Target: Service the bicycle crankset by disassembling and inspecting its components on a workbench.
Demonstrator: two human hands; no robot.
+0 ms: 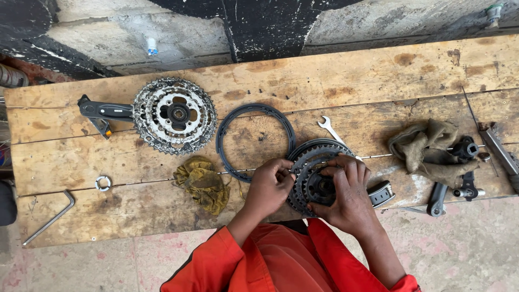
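Note:
A dark toothed chainring set [308,162] lies on the wooden bench [335,81] in front of me. My left hand [268,186] grips its left edge with curled fingers. My right hand [347,196] covers its centre and right side, fingers pressed on it. A black plastic guard ring [224,130] lies just left of the chainrings, touching them. A small silver spanner [330,127] rests behind them. Orange sleeves cover both my arms.
A second crankset with silver chainrings and black arm [172,114] lies at back left. A yellow rag [203,181], a lockring [102,183] and a hex key [51,216] sit left. A brown rag [427,148] and black crank parts [459,178] sit right.

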